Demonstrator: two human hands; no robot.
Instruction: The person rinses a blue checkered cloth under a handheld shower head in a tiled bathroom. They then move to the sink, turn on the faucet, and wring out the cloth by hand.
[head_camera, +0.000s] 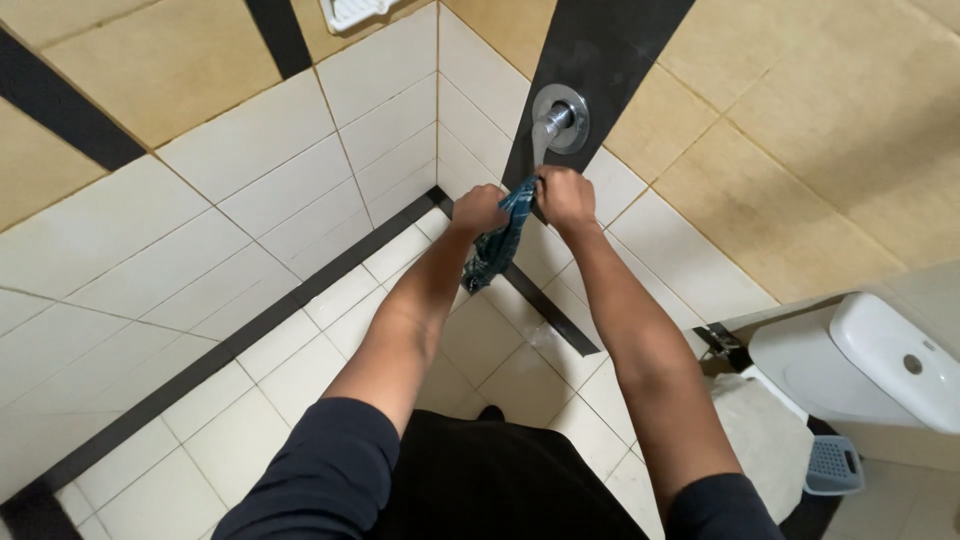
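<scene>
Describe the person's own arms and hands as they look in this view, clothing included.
Both arms are bare from above the elbow down to the hands. Each upper arm is covered by a short dark navy sleeve of a plain top, with no print visible. The left hand and right hand are ungloved; no watch, bracelet or ring shows on wrists or fingers.

Wet teal checked cloth (498, 240), bunched, hanging

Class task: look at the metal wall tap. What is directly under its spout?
Under the tap, both hands hold a dark teal cloth: left hand, right hand. The cloth hangs over white floor tiles. The cloth's top edge is hidden inside the fists.
</scene>
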